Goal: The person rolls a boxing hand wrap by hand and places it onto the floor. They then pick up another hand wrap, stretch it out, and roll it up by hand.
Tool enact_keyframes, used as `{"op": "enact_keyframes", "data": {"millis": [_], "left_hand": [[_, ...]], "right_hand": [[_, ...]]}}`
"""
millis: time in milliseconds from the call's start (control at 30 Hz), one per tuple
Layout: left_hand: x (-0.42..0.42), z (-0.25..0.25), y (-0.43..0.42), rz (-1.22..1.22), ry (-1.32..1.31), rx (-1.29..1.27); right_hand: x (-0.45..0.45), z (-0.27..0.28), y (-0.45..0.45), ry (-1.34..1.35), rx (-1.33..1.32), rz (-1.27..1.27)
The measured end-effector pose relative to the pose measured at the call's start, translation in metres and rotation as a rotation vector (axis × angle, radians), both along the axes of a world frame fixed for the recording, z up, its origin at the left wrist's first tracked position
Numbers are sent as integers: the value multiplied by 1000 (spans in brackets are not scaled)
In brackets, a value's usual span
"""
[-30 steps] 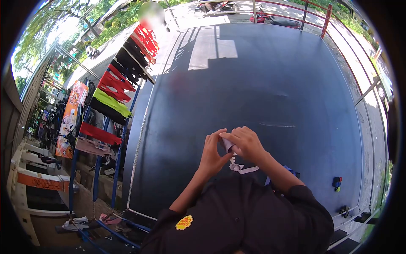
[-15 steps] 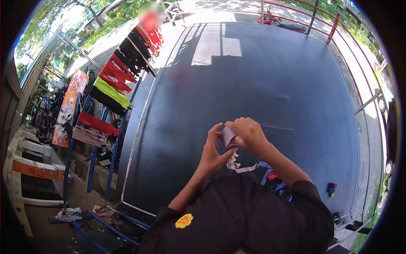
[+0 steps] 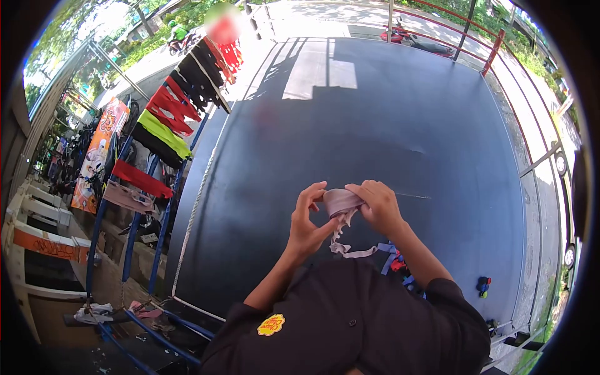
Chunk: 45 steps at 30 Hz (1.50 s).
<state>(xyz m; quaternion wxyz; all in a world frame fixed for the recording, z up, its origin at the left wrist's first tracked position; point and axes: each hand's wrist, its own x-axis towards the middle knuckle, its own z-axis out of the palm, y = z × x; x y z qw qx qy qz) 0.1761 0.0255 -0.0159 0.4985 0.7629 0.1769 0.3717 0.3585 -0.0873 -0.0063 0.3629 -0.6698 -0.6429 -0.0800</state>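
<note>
A pale mauve hand wrap (image 3: pixel 341 201), partly rolled, is held between my two hands above the dark mat. My left hand (image 3: pixel 306 222) grips the left end of the roll with thumb and fingertips. On the right side, my right hand (image 3: pixel 380 206) pinches the same roll with fingers bent over it. The loose tail of the wrap (image 3: pixel 360 254) hangs down twisted and trails toward a blue strip of cloth (image 3: pixel 389 250) near my right forearm. Something red (image 3: pixel 397 265) lies beside that strip, partly hidden by my arm.
Ropes (image 3: pixel 203 187) edge the dark mat (image 3: pixel 300 137) on the left. Clothes, including a lime-green piece (image 3: pixel 164 132), hang over them. Red rails (image 3: pixel 494 53) stand at the far right corner. A small multicoloured object (image 3: pixel 483 287) lies at right. A rider (image 3: pixel 179 36) is on the road.
My hands have moved slightly apart, and the roll now shows wider and flatter between them. A rider on a motorbike has come into view at the upper left.
</note>
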Motion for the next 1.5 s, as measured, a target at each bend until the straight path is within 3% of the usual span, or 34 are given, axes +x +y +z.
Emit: {"op": "enact_keyframes", "data": {"millis": [200,267,333,400,467,533,567,633,767,833,933,1133,1200,1233,1267,1333,1367,1400,1467,1500], "left_hand": [[7,3,-8,6,-42,-18],[5,9,-7,23,12,-17],[-1,13,2,-3,44,217],[-1,8,11,-25,17,219],[-5,2,14,-41,-13,225],[-8,0,11,-282,-56,-222],[-8,0,11,-275,-60,-221],[-9,2,10,-203,-147,59],[-14,14,11,-188,-79,253],[-14,17,13,-196,-112,529],[-19,20,6,-206,-79,622],[-20,9,-4,-126,-105,738],[-16,9,-13,19,-199,519],[-15,10,-26,35,-211,244],[-15,8,-26,37,-211,243],[-15,-4,-24,-273,-203,-402],[-15,-10,-23,-346,-213,-560],[-18,-15,-20,-346,-214,-557],[-28,-22,-15,-634,154,-661],[-31,-2,-24,-594,141,-781]], "right_hand": [[-43,-23,2,254,-109,66],[-44,-25,6,607,-69,144],[-37,-19,5,707,-123,127],[-28,-10,1,1094,-341,262],[-24,-24,0,1119,-388,318],[-25,-19,0,1137,-436,376],[-25,-14,-5,1209,-429,463],[-25,-18,-2,1362,-407,744],[-42,-14,-13,1600,-298,777],[-41,-29,-10,1802,-298,672],[-40,-33,-8,1889,-233,692],[-44,-4,1,1646,-277,697],[-49,9,3,1689,-248,698],[-52,18,3,1735,-216,696],[-52,27,3,1747,-212,664],[-46,31,4,1679,-180,656],[-42,35,6,1608,-146,649],[-38,45,8,1562,-129,661],[-25,51,15,1291,-95,595],[-19,52,19,1200,-57,601]]}}
